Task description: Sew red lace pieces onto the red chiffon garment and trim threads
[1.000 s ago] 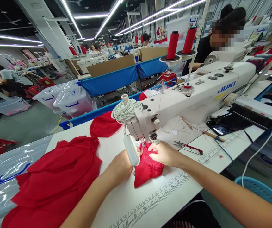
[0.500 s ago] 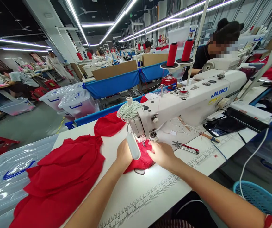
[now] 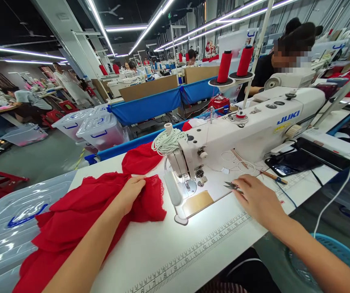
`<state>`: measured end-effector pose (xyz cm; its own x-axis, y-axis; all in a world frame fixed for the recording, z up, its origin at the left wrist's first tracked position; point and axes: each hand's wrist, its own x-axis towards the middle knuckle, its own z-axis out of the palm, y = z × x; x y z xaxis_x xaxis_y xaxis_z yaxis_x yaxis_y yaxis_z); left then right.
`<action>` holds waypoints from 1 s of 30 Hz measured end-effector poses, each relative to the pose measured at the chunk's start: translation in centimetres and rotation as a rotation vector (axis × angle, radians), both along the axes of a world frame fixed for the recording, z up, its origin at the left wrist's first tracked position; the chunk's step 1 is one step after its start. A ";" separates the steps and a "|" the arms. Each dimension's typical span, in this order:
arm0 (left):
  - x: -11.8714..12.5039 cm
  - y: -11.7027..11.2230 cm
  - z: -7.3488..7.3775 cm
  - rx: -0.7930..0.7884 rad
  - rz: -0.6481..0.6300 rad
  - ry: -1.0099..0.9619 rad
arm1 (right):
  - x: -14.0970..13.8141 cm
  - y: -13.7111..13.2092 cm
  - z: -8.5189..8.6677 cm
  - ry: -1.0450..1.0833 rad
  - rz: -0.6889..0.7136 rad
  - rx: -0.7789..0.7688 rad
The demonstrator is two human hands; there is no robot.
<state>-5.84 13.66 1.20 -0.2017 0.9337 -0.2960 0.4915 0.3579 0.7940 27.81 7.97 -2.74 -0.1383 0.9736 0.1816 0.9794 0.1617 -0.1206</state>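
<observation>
My left hand is closed on a red garment with a lace-like edge, left of the sewing machine's needle area. The garment lies over a larger heap of red fabric on the table. My right hand is closed around thread snips lying at the right of the machine bed; their blades point left and the handle is mostly covered by the fingers. The white JUKI sewing machine stands between and beyond my hands, with no fabric under its needle.
A printed ruler runs along the white table's front edge. Red thread cones stand behind the machine, and a phone lies at its right. Clear plastic bins stand on the floor. A co-worker sits beyond.
My left hand has drawn the red garment out from under the needle and to the left. The right hand has let go of the fabric, moved right and taken hold of the snips.
</observation>
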 end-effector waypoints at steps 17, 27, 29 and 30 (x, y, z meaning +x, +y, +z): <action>2.6 -8.9 -2.0 -0.097 -0.094 -0.499 | -5.8 -2.5 0.4 0.747 0.422 -0.506; 2.8 -10.5 -2.6 -0.039 -0.107 -0.498 | -11.4 0.6 1.5 0.586 0.353 -0.493; 2.9 -10.9 -2.9 -0.045 -0.094 -0.524 | -11.6 0.7 1.6 0.572 0.332 -0.520; 3.0 -11.0 -2.9 -0.048 -0.086 -0.536 | -11.6 0.7 1.6 0.570 0.335 -0.527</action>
<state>-2.85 2.64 -1.74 0.0655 0.9229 -0.3795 0.0515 0.3767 0.9249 16.18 8.63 -1.10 -0.4594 0.8746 -0.1550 0.6561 0.2165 -0.7229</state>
